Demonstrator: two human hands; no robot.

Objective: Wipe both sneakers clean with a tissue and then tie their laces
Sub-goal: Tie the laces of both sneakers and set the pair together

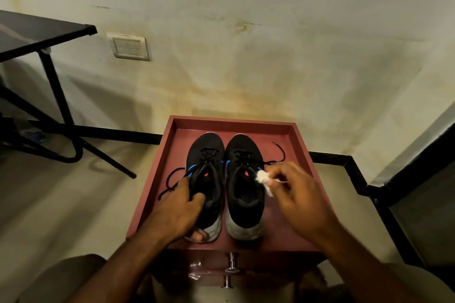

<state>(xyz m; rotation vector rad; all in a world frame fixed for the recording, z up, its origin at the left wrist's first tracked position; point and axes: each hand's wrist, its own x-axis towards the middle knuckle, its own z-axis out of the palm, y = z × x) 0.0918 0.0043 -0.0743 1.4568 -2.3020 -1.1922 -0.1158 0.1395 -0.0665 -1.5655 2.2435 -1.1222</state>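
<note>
Two black sneakers with white soles and blue accents stand side by side, toes pointing away, on a reddish-brown tray-topped cabinet (299, 145). My left hand (177, 206) grips the left sneaker (205, 152) at its collar, fingers inside the opening and thumb at the heel. My right hand (295, 189) pinches a crumpled white tissue (263, 177) just beside the right sneaker (242, 152), near its outer collar. Both sneakers' black laces lie loose; one lace (279, 150) trails to the right, another to the left (172, 179).
The cabinet has a raised rim and metal drawer knobs (231, 263) at the front. A black metal-framed table (44, 37) stands at the left, near a wall switch plate (130, 48). A black frame (394, 206) runs along the right. My knees are at the bottom.
</note>
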